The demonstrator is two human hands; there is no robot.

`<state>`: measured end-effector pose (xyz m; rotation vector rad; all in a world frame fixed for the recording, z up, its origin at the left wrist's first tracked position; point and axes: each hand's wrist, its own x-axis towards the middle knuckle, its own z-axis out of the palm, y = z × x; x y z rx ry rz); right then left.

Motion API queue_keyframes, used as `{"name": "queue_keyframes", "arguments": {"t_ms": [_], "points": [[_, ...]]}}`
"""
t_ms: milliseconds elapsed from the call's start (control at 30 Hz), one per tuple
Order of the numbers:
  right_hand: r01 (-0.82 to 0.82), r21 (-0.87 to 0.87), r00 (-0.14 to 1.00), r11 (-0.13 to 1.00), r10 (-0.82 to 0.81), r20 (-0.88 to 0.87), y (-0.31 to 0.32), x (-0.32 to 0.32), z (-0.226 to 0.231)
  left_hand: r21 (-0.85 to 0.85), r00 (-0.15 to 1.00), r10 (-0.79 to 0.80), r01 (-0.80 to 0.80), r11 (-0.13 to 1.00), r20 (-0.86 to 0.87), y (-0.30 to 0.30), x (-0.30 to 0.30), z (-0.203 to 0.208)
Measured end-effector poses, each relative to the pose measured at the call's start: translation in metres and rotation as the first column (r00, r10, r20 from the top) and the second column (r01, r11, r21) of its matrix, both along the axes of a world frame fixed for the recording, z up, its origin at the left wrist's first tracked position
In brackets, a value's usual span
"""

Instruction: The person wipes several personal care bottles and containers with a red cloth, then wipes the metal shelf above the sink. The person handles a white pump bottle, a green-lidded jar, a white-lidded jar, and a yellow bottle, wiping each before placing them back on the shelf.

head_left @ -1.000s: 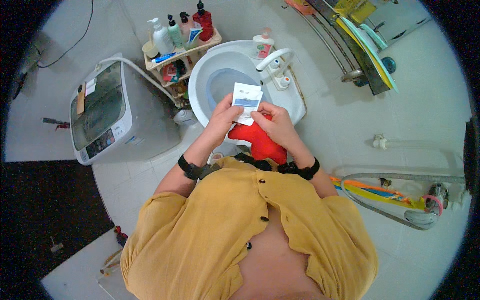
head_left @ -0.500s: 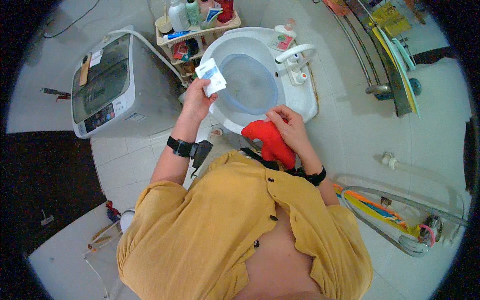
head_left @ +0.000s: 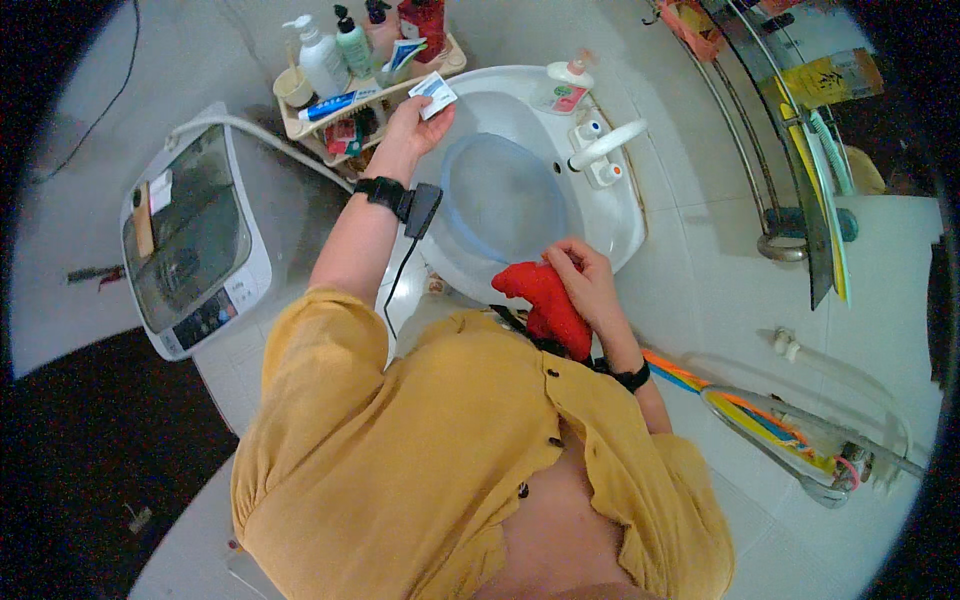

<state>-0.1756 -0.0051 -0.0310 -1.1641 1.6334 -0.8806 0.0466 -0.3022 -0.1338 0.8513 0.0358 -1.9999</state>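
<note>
My left hand reaches out past the left side of the sink, close to a small shelf. Between its thumb and fingers it pinches a small flat white packet with blue print. Closer to my body, at the sink's front edge, my right hand is closed on a bunched red cloth item, whose exact kind does not show. A round bluish see-through basin sits in the sink bowl, between and beyond my hands.
The beige shelf carries pump bottles, a toothpaste tube and a cup. At the sink's right stand a white tap and a soap bottle. A washing machine is left; a metal rack hangs right.
My left hand has moved forward with the white packet, from above the sink's left rim to beside the shelf. My right hand keeps the red cloth item nearly in place. The view has shifted.
</note>
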Motion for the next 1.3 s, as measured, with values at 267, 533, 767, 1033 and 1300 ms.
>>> {"name": "queue_keyframes", "arguments": {"t_ms": [267, 533, 767, 1033, 1300], "points": [[0.231, 0.046, 0.973, 0.972, -0.230, -0.029, 0.019, 0.007, 0.002, 0.248, 0.988, 0.122, -0.143, 0.958, 0.099, -0.130, -0.035, -0.067], [0.313, -0.003, 0.949, 0.950, -0.313, -0.023, 0.035, 0.008, -0.006, -0.163, 0.885, -0.021, 0.109, 0.981, 0.465, -0.149, -0.032, -0.086], [0.309, 0.000, 0.950, 0.951, -0.308, -0.056, 0.033, 0.006, 0.002, -0.177, 0.879, -0.006, 0.102, 0.979, 0.477, -0.131, -0.037, -0.076], [0.265, -0.082, 0.962, 0.961, -0.270, -0.051, 0.019, -0.020, 0.016, -0.408, 0.848, 0.085, 0.161, 0.899, 0.523, -0.045, -0.023, -0.003], [0.247, -0.144, 0.751, 0.958, -0.095, 0.654, 0.016, -0.042, 0.079, -0.716, 0.797, 0.115, 0.456, 0.529, 0.592, 0.035, -0.062, 0.171]]}}
